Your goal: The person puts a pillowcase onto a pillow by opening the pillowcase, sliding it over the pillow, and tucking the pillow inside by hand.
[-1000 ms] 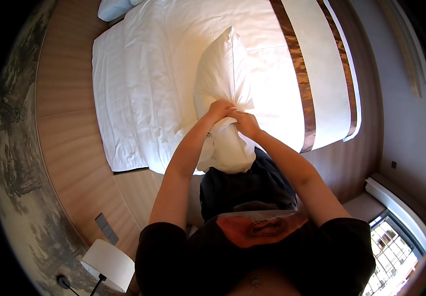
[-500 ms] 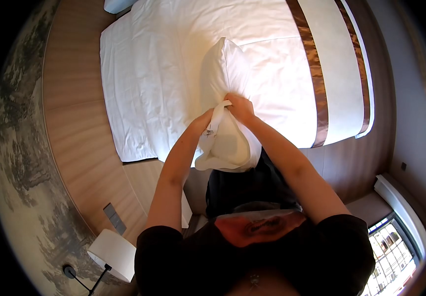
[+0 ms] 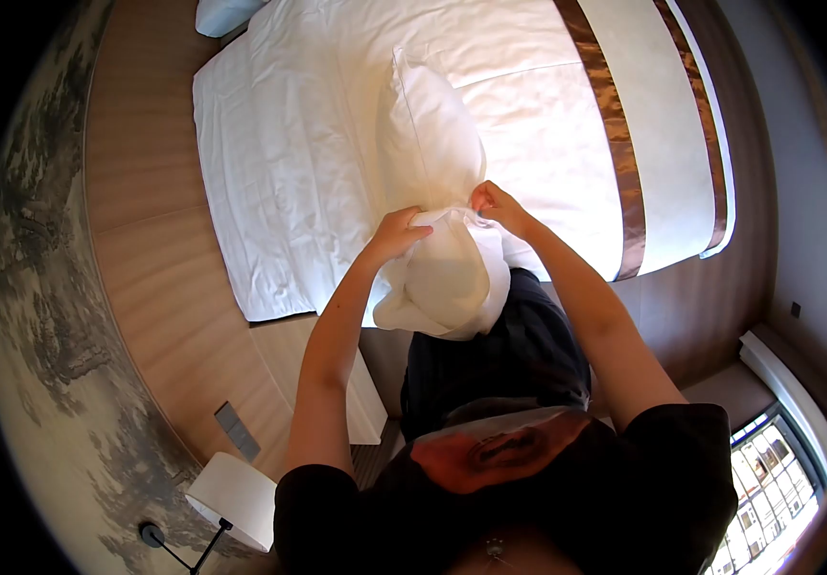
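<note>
As a pillow (image 3: 428,134) is extending toward 12 o'clock over the bed (image 3: 269,182), left hand (image 3: 397,233) and right hand (image 3: 500,207) are pinching its cover (image 3: 496,257), apparently arranging the open end, next calling for even tension.

I'm facing a white bed (image 3: 279,172), with a brown-striped runner (image 3: 667,144) lying across its right end. On my left, wood panels (image 3: 145,220) are running beside a mottled wall (image 3: 30,316), where a lamp (image 3: 234,498) is jutting out. On my right, a grey wall (image 3: 821,249) is standing past the bed and a window (image 3: 773,474) is glowing.
</note>
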{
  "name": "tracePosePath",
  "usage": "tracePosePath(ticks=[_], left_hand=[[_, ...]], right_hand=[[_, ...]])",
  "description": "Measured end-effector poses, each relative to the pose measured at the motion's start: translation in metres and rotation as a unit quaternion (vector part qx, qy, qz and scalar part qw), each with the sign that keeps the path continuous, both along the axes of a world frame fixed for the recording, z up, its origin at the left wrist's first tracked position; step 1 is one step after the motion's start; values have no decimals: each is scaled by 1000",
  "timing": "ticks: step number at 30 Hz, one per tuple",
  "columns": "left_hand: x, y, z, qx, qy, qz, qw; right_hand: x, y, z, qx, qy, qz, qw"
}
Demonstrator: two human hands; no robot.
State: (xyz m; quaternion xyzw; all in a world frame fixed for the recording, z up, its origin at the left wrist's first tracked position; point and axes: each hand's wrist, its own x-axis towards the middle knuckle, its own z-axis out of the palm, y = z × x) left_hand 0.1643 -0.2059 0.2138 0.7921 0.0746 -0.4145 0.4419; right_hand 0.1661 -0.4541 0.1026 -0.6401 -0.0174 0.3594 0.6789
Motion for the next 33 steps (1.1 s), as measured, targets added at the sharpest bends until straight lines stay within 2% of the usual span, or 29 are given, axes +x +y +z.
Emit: tracePosePath(ticks=[1, 3, 5, 7, 10, 11, 12, 13, 14, 17, 20, 23, 24, 27, 30, 33], left_hand=[[-8, 11, -21, -4, -63, 7, 998], [-20, 29, -40, -3, -158, 27, 987], [-31, 42, -47, 5, -222, 55, 974], [-45, 56, -63, 67, -327, 55, 941], [-63, 84, -83, 178, -425, 74, 884], [-69, 96, -87, 218, -446, 84, 864], [-72, 103, -85, 182, -320, 154, 917], [-74, 112, -83, 141, -189, 222, 946], [-77, 120, -82, 97, -54, 284, 952], [-103, 148, -116, -24, -21, 482, 875], [-108, 161, -102, -56, 32, 512, 857], [-117, 153, -77, -104, 101, 554, 820], [-121, 147, -67, -150, 93, 563, 807], [-132, 149, -82, -171, 147, 572, 789], [-147, 142, -109, -212, 154, 558, 787], [-149, 145, -160, -175, 116, 537, 817]], right_hand=[[-3, -9, -18, 20, 27, 15, 999], [-14, -16, -33, -78, -51, 118, 989], [-30, -13, -49, -210, -125, 212, 946], [-44, -3, -55, -284, -196, 202, 916], [-48, 27, -66, -298, -145, 127, 935], [-47, 34, -70, -306, -159, 163, 924], [-48, 41, -75, -312, -170, 199, 913], [-49, 48, -80, -317, -183, 234, 901], [-49, 54, -84, -342, -199, 283, 873], [-54, 70, -87, -254, -202, 268, 907], [-52, 80, -68, -178, -208, 204, 940], [-40, 90, -12, -143, -200, 192, 950], [-37, 91, 4, -143, -209, 207, 945], [-29, 99, 38, -137, -234, 248, 930], [-35, 97, 55, -137, -226, 281, 923], [-49, 90, 47, -194, -214, 268, 919]])
